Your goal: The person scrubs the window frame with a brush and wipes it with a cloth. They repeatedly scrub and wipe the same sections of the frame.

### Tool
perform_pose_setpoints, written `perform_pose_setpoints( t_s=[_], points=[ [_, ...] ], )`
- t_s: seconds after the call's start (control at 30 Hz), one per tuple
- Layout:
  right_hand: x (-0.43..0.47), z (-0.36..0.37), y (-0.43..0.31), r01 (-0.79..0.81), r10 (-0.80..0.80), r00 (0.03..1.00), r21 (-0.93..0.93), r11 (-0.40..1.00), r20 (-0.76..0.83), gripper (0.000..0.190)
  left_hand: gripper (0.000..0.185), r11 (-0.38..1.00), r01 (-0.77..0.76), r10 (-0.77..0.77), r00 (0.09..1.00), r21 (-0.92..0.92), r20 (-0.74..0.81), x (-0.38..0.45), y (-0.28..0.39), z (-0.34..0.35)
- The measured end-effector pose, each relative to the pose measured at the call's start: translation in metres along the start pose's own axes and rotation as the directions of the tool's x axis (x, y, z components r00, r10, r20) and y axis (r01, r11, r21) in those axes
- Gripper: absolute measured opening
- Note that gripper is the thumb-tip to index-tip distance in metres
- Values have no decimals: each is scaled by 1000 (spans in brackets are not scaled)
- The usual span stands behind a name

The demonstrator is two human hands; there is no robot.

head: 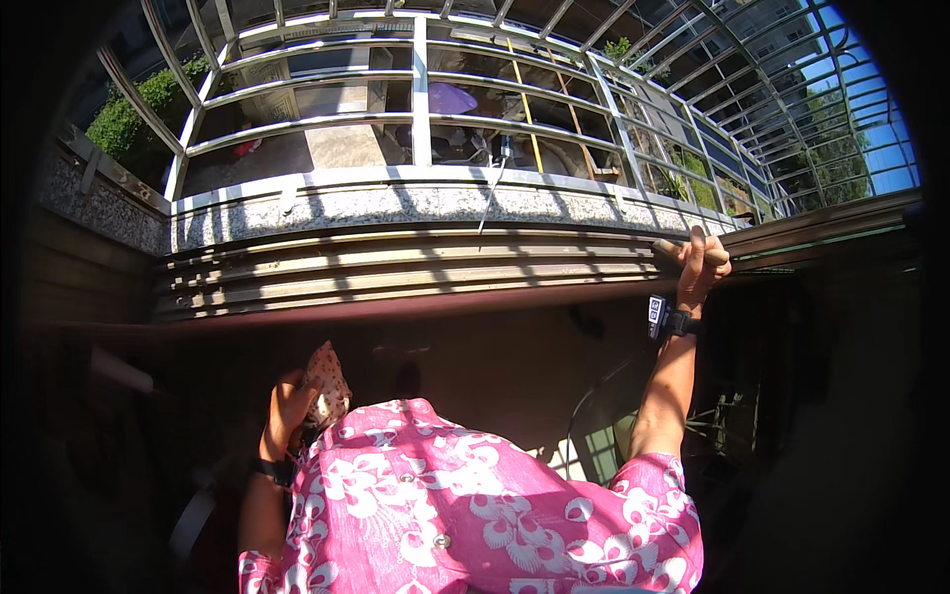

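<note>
My left hand (291,405) holds a crumpled cloth (327,386) with a speckled pattern, low in front of the sill and beside my pink floral shirt. One corner of the cloth sticks up past the fingers. Farther out to the right, my right hand (703,261) is at the sliding-window track (415,260), by the end of a dark window frame (809,230). Its thumb points left and one finger is raised, with other fingers curled. Whether it grips the frame or only rests there cannot be made out.
A pebbled outer ledge (386,204) lies beyond the track, enclosed by a metal bar cage (421,96). A thin rod (491,197) leans across the ledge. Below the sill, the dark interior shows a cable (575,405) and a green object (605,449). My right wrist carries a strapped device (679,324).
</note>
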State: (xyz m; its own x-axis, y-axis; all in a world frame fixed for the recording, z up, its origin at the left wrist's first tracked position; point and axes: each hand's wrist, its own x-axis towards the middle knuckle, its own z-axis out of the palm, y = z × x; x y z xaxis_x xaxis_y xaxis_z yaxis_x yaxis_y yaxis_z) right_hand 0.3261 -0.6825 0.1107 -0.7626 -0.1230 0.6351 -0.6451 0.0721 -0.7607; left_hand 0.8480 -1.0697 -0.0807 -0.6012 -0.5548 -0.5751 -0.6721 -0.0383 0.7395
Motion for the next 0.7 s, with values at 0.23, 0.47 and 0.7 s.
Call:
perform_pose_setpoints(
  t_s=[0.23,0.47,0.7],
  points=[
    [-64,77,-66,-38,30,999,226,973,40,37,42,997,-61,63,997,-49,53,5,9,-5],
    [-136,205,-149,3,-34,991,235,972,129,35,55,989,-100,104,994,-113,27,4,-23,-29],
    [-190,319,-224,43,-113,965,284,958,237,35,59,987,-114,119,992,-111,40,44,-82,-86]
  ],
)
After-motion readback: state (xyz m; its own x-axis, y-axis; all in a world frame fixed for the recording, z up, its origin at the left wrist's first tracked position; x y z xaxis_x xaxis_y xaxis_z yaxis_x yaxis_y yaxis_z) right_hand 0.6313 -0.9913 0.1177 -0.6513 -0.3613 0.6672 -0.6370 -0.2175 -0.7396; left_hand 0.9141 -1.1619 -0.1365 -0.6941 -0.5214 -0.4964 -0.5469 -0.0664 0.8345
